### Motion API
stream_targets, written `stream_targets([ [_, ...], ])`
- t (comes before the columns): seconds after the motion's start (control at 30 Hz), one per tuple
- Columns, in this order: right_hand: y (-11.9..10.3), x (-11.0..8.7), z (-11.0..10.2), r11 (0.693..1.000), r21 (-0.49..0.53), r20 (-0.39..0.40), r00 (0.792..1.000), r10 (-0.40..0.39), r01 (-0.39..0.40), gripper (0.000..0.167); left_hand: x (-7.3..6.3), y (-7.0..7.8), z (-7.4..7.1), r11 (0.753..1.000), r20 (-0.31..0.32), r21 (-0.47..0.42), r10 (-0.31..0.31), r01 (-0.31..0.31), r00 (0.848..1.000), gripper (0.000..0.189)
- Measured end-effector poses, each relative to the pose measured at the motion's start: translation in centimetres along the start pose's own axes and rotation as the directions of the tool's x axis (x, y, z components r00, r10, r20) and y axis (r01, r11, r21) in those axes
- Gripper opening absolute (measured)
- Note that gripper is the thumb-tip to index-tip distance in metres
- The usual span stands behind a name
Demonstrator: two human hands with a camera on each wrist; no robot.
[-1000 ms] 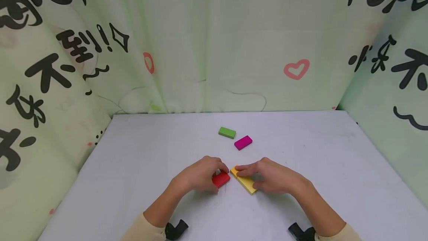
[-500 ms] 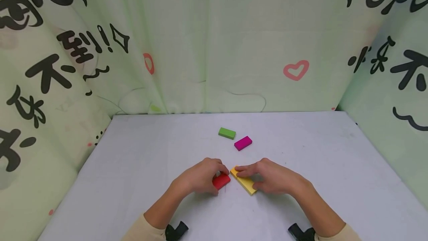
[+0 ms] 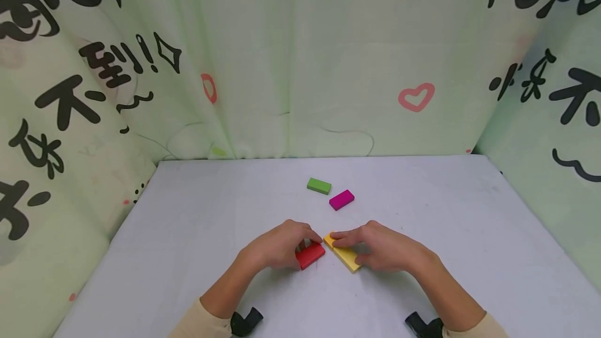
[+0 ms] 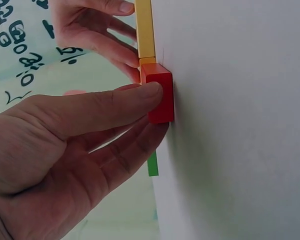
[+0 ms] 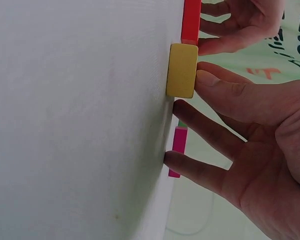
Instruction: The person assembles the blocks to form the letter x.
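Observation:
A red block [image 3: 311,256] lies on the white table, its right end close to two yellow blocks set end to end. My left hand [image 3: 283,244] holds it, the thumb [image 4: 150,91] against the near end and the fingers at the far side. The darker yellow block [image 3: 327,239] sits at the far end of that row, and the lighter yellow block [image 3: 348,261] is nearer me. My right hand [image 3: 382,248] rests on them, two extended fingers on top towards the far end and the thumb [image 5: 207,79] on the lighter block's near end.
A green block [image 3: 319,186] and a magenta block [image 3: 341,200] lie beyond the hands. A pale printed curtain [image 3: 300,67] stands around the table's back and sides. Black wrist straps [image 3: 247,322] show at both sleeves.
My left thumb has drawn back along the red block, so more of its top shows. The red block has shifted very slightly right. My right hand has stayed in place.

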State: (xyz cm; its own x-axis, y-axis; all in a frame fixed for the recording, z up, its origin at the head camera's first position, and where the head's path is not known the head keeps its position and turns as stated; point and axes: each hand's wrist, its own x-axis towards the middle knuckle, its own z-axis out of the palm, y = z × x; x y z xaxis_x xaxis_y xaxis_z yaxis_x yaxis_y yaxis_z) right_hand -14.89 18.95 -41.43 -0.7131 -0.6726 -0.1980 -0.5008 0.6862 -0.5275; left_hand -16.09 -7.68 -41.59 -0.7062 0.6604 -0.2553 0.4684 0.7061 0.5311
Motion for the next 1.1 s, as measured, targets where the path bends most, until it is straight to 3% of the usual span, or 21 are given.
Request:
stream_targets([
  [0.8,-0.03,-0.06,-0.12,1.000,-0.010,-0.008,1.000,-0.016,0.016,0.053,0.66,0.03,0.40,0.997,-0.033,-0.072,0.038,-0.040,0.999,0.052],
  [1.1,0.00,0.04,-0.07,1.000,0.003,-0.008,1.000,0.000,0.000,0.053,0.75,0.25,0.51,0.998,-0.028,-0.060,0.013,-0.015,1.000,0.052],
])
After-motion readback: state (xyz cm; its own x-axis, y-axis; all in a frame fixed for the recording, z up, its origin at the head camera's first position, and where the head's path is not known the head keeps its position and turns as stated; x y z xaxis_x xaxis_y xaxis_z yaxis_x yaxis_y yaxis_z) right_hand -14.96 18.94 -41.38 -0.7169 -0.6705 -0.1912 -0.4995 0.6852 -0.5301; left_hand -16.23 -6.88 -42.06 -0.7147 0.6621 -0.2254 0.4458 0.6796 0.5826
